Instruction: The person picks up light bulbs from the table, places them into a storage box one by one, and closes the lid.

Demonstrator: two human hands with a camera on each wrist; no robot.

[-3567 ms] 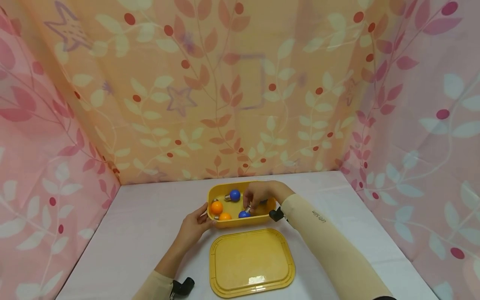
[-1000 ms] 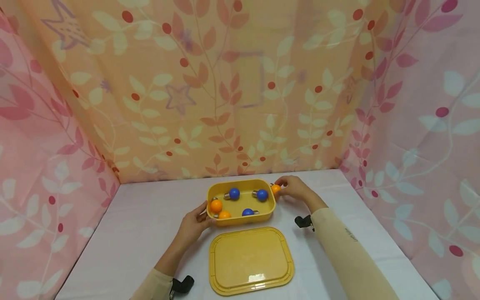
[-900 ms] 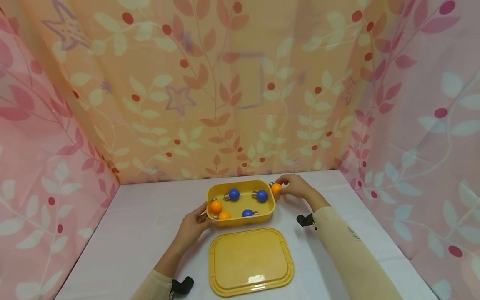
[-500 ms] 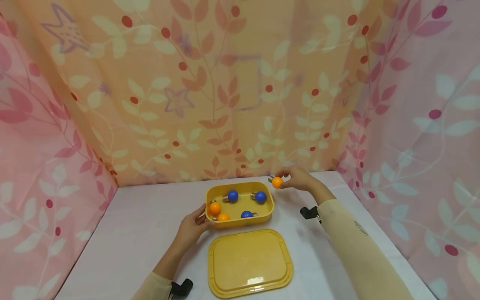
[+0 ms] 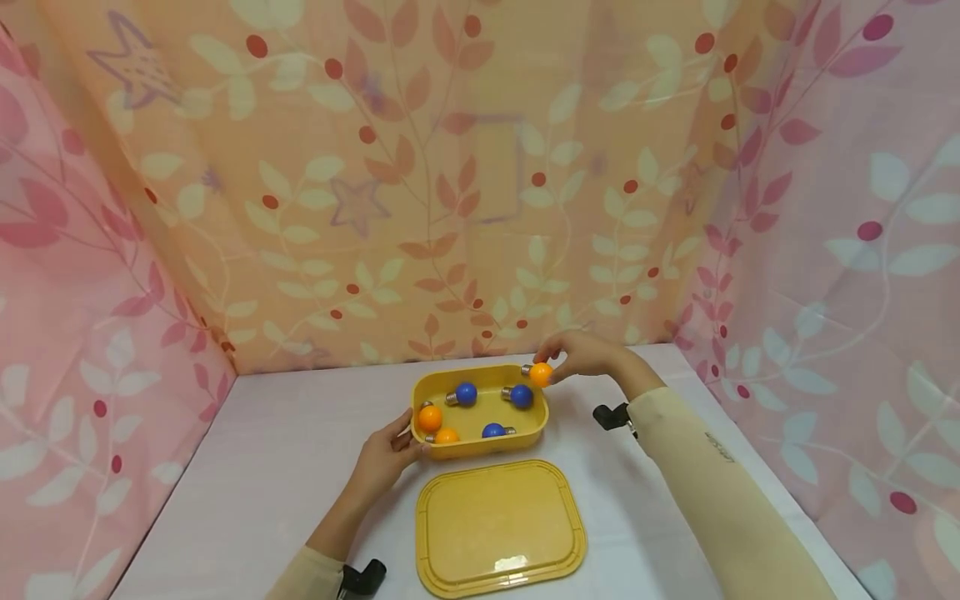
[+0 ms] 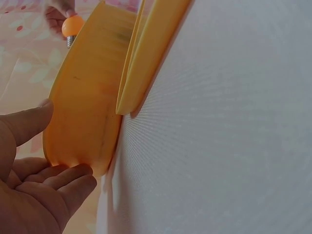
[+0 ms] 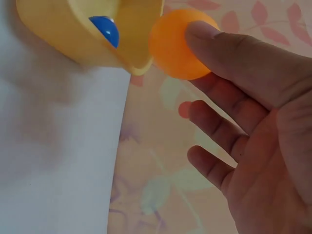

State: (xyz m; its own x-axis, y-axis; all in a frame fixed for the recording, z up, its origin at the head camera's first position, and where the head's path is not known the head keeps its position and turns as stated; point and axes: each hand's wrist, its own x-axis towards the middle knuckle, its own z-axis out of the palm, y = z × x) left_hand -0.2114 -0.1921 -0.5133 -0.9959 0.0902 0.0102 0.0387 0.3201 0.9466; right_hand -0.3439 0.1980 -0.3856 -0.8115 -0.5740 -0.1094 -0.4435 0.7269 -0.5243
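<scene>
In the head view my right hand (image 5: 581, 354) pinches an orange light bulb (image 5: 541, 375) over the right back corner of a yellow container (image 5: 420, 387). The metal screw base of this bulb points left. Seen from the right wrist, the thumb (image 7: 229, 53) presses on the orange globe (image 7: 168, 46). My left hand (image 5: 382, 454) rests on the container's left end, its fingers fairly straight against the wall in the left wrist view. Inside lie three blue bulbs, one at back left (image 5: 466, 394), one at right (image 5: 521, 396) and one at front (image 5: 493, 430), and two orange bulbs (image 5: 430, 418) at left.
A flat yellow lid (image 5: 501, 527) lies on the white tabletop (image 5: 270, 467) in front of the container. Patterned cloth (image 5: 450, 250) closes off the back and both sides. A small black device (image 5: 613, 415) is worn at the right wrist.
My right hand has left the container's inside, lifted the orange bulb from beside its right end, and moved it left over the rim. The front blue bulb has turned. The left hand stays put.
</scene>
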